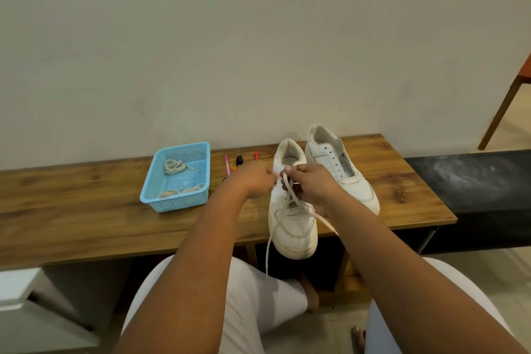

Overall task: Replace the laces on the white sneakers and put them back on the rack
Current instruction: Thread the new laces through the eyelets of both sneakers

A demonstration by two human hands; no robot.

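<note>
While the near white sneaker (pixel 293 224) stands on the table (pixel 86 210), both hands' fingers (pixel 290 174) pinch its lace (pixel 290 192).

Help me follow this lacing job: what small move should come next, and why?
Probably draw the lace snug through the near sneaker. The right hand pinches one end, the left hand is at the eyelets, and a loose end hangs off the table.

left hand (pixel 260 181) pinching, right hand (pixel 311 185) pinching, arms outstretched
</note>
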